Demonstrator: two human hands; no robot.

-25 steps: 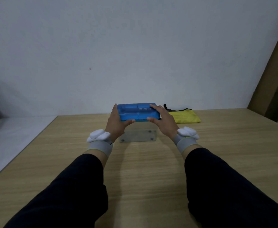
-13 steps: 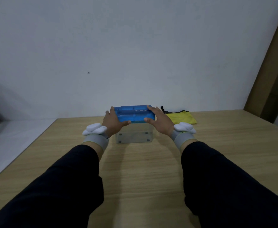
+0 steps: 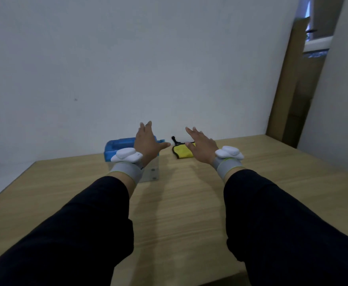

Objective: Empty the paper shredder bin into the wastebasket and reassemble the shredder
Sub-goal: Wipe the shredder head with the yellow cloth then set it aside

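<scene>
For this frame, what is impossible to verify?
Head view only:
- Clear bin: contents, mostly behind the left hand and wrist.
- Blue shredder top: seating on the bin, right part hidden.
- Yellow cloth: partly behind the right hand.
- Wastebasket: none in frame.

A small paper shredder [image 3: 127,153] is seen standing upright on the wooden table [image 3: 179,203], close to the white wall at the far edge. It is made up of a bright blue shredder head [image 3: 117,146] seated on top of a clear, colourless bin [image 3: 153,169], whose front face is marked by small round fasteners at the corners. Much of both parts is hidden by the left hand [image 3: 147,144] held in front.
</scene>
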